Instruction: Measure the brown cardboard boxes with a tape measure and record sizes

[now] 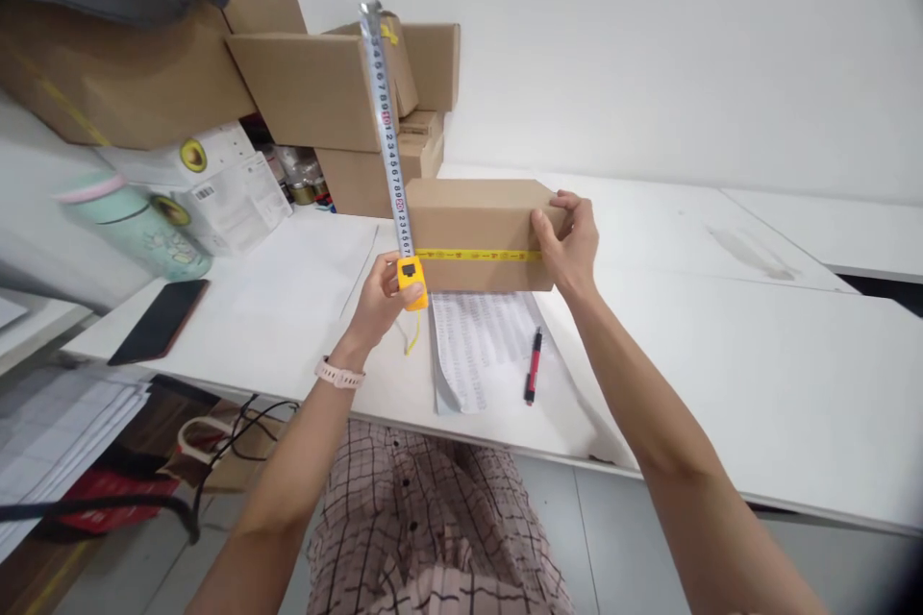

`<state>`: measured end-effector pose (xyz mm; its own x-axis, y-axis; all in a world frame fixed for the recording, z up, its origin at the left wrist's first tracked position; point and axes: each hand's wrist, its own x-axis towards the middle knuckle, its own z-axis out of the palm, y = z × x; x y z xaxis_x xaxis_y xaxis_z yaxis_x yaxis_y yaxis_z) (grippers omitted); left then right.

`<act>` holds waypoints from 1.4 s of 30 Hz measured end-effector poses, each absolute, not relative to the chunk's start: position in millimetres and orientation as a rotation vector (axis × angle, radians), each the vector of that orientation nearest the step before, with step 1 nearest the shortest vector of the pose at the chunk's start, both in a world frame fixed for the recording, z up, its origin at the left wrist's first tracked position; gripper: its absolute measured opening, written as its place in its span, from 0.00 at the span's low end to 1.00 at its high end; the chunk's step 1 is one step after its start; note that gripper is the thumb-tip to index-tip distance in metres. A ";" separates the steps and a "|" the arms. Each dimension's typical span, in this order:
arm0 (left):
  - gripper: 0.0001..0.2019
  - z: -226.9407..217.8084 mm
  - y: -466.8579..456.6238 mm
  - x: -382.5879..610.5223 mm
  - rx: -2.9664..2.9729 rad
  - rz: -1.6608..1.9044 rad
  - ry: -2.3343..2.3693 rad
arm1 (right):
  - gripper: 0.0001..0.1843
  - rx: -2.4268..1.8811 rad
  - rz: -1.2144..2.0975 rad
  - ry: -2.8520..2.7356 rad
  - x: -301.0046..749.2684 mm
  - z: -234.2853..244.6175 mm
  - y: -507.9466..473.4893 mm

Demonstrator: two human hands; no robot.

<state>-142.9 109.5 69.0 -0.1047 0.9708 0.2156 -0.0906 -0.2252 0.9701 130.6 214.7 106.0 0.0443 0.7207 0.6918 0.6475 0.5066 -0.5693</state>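
Observation:
My left hand is closed round a yellow tape measure. Its silver blade sticks out upward and away from me, past the left end of a brown cardboard box. A strip of yellow tape runs along the box's near face. With thumb and fingers, my right hand grips the right end of the box, holding it above the white table. Beneath the box lie printed sheets, partly hidden by it, and a red and black pen rests to their right.
Cardboard boxes are stacked against the wall at the back left. A mint green bottle, white cartons with avocado pictures and a dark phone are on the left. Blank paper lies near the phone.

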 end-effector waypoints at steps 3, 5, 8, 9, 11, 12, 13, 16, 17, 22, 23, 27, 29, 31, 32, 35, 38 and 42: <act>0.30 71.1 115.1 -141.1 1.278 1.439 1.152 | 0.22 -1.205 0.146 -1.625 132.8 81.5 225.7; 0.30 78.4 108.6 -141.3 1.333 1.453 1.206 | 0.20 -1.219 0.157 -1.634 135.6 75.4 226.4; 0.32 96.9 87.0 -140.6 1.533 1.396 1.375 | 0.22 -1.196 0.177 -1.553 141.8 91.5 219.9; 0.32 103.5 78.5 -139.4 1.640 1.319 1.445 | 0.24 -1.183 0.219 -1.492 144.1 103.3 216.3; 0.32 114.1 63.0 -135.4 1.877 1.108 1.518 | 0.32 -1.149 0.401 -1.393 148.6 131.9 207.9; 0.31 117.1 56.7 -132.8 1.980 1.001 1.511 | 0.36 -1.097 0.501 -1.326 150.5 146.4 203.3; 0.30 118.5 51.8 -130.2 2.064 0.910 1.484 | 0.37 -1.024 0.583 -1.269 152.1 159.6 198.6; 0.30 114.1 43.7 -124.2 2.186 0.738 1.405 | 0.30 -0.820 0.628 -1.176 154.6 183.2 184.3; 0.31 111.2 42.9 -123.2 2.198 0.708 1.395 | 0.28 -0.781 0.610 -1.176 154.7 185.0 180.1; 0.39 104.4 48.3 -120.6 2.178 0.775 1.437 | 0.27 -0.726 0.668 -1.174 148.9 164.5 164.0; 0.43 105.5 51.0 -119.3 2.148 0.839 1.441 | 0.26 -0.737 0.705 -1.204 145.3 157.6 160.4; 0.52 116.6 64.4 -110.7 2.065 1.071 1.408 | 0.27 -0.852 0.873 -1.448 125.2 131.3 139.5; 0.50 124.9 71.3 -106.9 2.109 1.142 1.399 | 0.29 -0.921 0.960 -1.596 119.2 120.5 129.7; 0.47 135.3 79.1 -104.9 2.165 1.222 1.402 | 0.30 -1.027 0.976 -1.741 120.8 109.5 124.6; 0.46 141.2 84.2 -104.5 2.193 1.270 1.409 | 0.31 -1.121 0.912 -1.813 124.4 103.4 124.0; 0.41 160.2 108.3 -103.8 2.299 1.401 1.464 | 0.31 -1.547 0.505 -2.001 139.9 80.8 125.1; 0.34 172.4 147.6 -101.6 2.434 1.421 1.569 | 0.29 -1.885 0.275 -2.154 151.2 56.7 121.1; 0.32 164.7 208.9 -99.7 2.534 1.257 1.733 | 0.29 -1.972 0.324 -2.299 154.0 37.0 107.4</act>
<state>-99.7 208.9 164.7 0.1735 0.7257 0.6658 0.8582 -0.4430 0.2592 154.0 107.4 37.0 -0.1591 0.9851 -0.0651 0.9648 0.1412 -0.2218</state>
